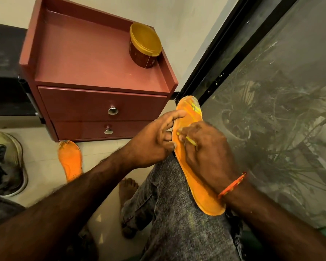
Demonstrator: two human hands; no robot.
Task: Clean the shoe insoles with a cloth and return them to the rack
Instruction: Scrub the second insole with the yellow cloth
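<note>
Far left, a worn shoe (7, 166) sits on the floor (43, 147), and just right of it the second insole (70, 160) lies flat at the foot of the red cabinet (102, 110), grime showing at its toe end. It lies close to the person's bare foot (128, 187); one shift of the legs could scuff it or push it under the cabinet.

Moving in, the left hand (154, 142) steadies things: its grip is on the left edge of the orange insole (188, 117), forefinger stretched along the rim, the other fingers curled against the side. That insole rests lengthwise on the person's jeans-clad thigh (177, 213), toe end jutting past the knee toward the black window frame (224, 59). Nothing supports that toe, so a hard downward stroke could fold it or tip the insole off the leg.

Then the right hand (205, 149), with an orange thread band (231, 185) at the wrist, presses down on the middle of the insole, its grip clenched on something small and yellow (191, 141), seemingly the cloth, mostly hidden under the fingers. With so little of it showing, bare knuckles may smear dirt back on.

Up top, a yellow-lidded tub (145, 48) stands near the cabinet's right edge, well apart from the action.
</note>
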